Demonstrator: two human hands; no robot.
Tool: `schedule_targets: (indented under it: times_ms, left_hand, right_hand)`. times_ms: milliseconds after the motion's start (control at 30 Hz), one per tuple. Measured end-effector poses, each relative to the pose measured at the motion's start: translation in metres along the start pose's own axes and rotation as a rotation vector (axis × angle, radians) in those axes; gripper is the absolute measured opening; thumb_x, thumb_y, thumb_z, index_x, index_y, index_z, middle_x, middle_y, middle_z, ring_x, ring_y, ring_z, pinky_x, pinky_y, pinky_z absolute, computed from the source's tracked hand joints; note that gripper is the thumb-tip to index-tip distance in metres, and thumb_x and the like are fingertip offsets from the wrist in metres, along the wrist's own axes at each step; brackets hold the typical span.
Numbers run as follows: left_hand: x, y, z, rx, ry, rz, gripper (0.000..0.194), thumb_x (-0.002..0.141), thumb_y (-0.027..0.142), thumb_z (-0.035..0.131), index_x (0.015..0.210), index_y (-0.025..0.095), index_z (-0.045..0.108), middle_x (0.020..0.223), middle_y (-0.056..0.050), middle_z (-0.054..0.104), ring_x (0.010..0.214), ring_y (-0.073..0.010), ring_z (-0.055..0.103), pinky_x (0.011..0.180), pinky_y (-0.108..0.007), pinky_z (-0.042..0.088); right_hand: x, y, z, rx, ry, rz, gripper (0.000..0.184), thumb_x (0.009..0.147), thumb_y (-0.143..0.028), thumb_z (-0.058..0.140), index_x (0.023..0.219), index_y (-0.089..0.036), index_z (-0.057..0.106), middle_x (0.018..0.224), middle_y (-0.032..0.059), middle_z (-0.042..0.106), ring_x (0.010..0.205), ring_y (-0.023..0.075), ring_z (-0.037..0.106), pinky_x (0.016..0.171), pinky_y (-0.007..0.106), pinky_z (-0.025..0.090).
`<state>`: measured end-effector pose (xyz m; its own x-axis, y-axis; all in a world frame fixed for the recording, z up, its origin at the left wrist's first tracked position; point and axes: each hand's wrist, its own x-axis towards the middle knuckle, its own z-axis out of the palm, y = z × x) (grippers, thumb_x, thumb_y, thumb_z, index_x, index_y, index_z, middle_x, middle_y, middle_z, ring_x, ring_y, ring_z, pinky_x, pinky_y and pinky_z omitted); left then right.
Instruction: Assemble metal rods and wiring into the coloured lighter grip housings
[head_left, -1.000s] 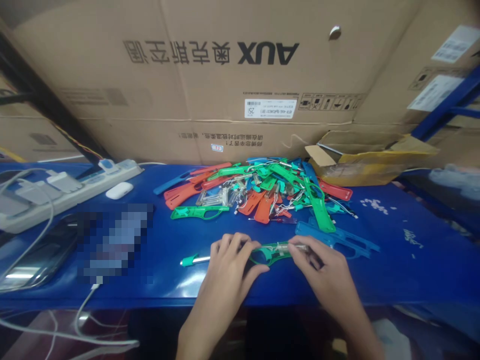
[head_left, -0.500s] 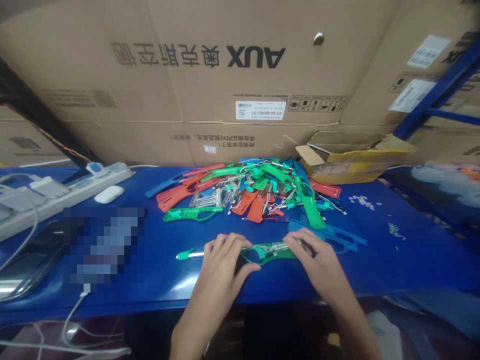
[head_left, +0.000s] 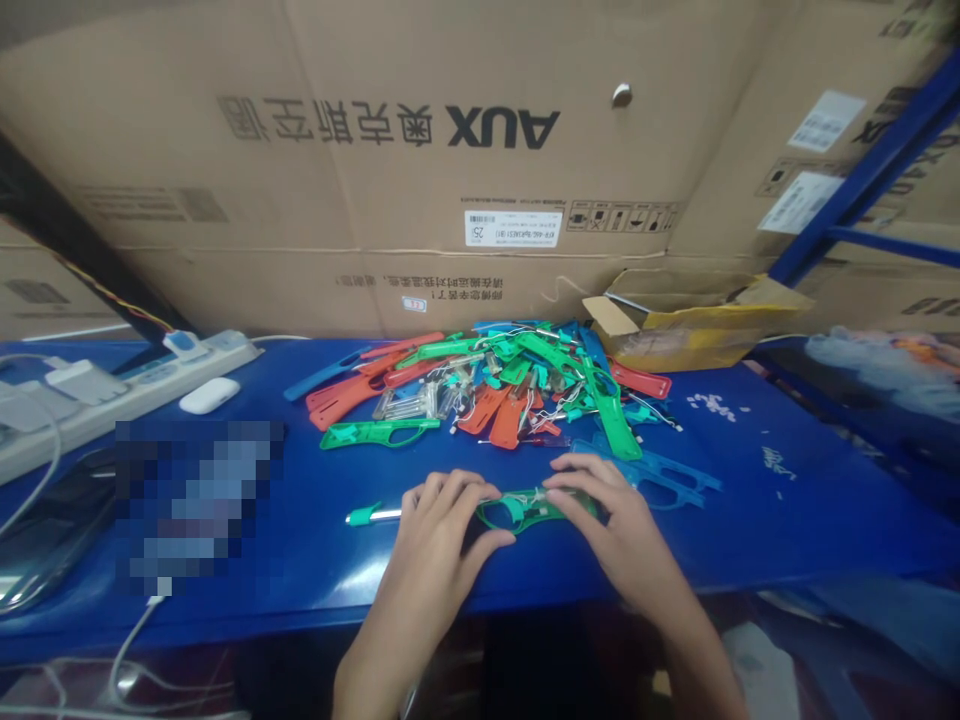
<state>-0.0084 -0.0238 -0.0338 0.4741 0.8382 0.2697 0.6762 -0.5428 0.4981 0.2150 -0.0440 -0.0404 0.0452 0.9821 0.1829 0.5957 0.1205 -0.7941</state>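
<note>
Partly curled, gripping green casing [head_left: 534,519]: left hand [head_left: 442,518] at nine o'clock, right hand [head_left: 616,512] three; might dislodge wires [head_left: 520,497] if tilted.

The casing [head_left: 534,521] looks like smooth, slightly shiny plastic, the rod [head_left: 386,516] like polished metal. The table [head_left: 360,582] is glossy, catching white glare. The carton [head_left: 375,200] is matt cardboard, its label [head_left: 514,228] smooth paper. Shiny tape [head_left: 697,345] covers the rougher cardboard box [head_left: 613,316].
</note>
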Motion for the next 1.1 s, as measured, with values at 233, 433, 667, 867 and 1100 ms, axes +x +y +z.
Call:
schedule_targets:
  times_ms: [233, 433, 667, 867, 1100]
  left_hand:
    - [-0.001, -0.001, 0.000, -0.017, -0.025, -0.021, 0.021, 0.096, 0.034, 0.068, 0.114, 0.030, 0.061, 0.119, -0.001, 0.065, 0.108, -0.0266, 0.055, 0.090, -0.042, 0.036]
    - [-0.001, -0.001, 0.000, -0.010, -0.029, -0.028, 0.018, 0.097, 0.034, 0.067, 0.114, 0.030, 0.061, 0.119, 0.000, 0.064, 0.109, -0.0264, 0.054, 0.091, -0.043, 0.036]
    - [-0.001, 0.000, 0.000, -0.019, -0.021, -0.027, 0.019, 0.096, 0.032, 0.069, 0.113, 0.029, 0.062, 0.118, 0.000, 0.066, 0.108, -0.0269, 0.056, 0.090, -0.042, 0.038]
    - [-0.001, -0.002, 0.001, -0.004, 0.003, -0.010, 0.018, 0.096, 0.032, 0.069, 0.112, 0.029, 0.063, 0.117, -0.001, 0.066, 0.107, -0.0266, 0.057, 0.089, -0.041, 0.039]
    - [-0.001, -0.002, 0.001, -0.015, -0.006, -0.007, 0.017, 0.097, 0.032, 0.067, 0.113, 0.030, 0.062, 0.118, -0.001, 0.066, 0.107, -0.0269, 0.056, 0.088, -0.041, 0.038]
  right_hand:
    - [0.001, 0.002, 0.000, -0.017, -0.036, 0.006, 0.012, 0.094, -0.032, 0.067, 0.095, -0.030, 0.078, 0.119, 0.0027, 0.069, 0.116, 0.0257, 0.059, 0.103, 0.043, 0.042]
    - [0.002, 0.003, -0.001, -0.035, -0.044, -0.034, 0.021, 0.099, -0.031, 0.059, 0.095, -0.030, 0.079, 0.119, 0.0023, 0.070, 0.116, 0.0244, 0.060, 0.103, 0.041, 0.044]
    - [-0.001, 0.001, 0.000, -0.088, -0.059, -0.069, 0.016, 0.099, -0.034, 0.060, 0.105, -0.032, 0.075, 0.127, 0.0023, 0.065, 0.123, 0.0247, 0.057, 0.107, 0.044, 0.044]
    - [-0.006, -0.005, -0.002, -0.189, -0.132, -0.170, 0.029, 0.106, -0.026, 0.045, 0.117, -0.036, 0.070, 0.143, 0.0017, 0.056, 0.132, 0.0244, 0.051, 0.111, 0.050, 0.040]
    - [-0.005, -0.010, -0.006, -0.215, -0.195, -0.201, 0.038, 0.106, -0.017, 0.036, 0.116, -0.033, 0.070, 0.130, 0.0039, 0.067, 0.123, 0.0240, 0.058, 0.103, 0.051, 0.045]
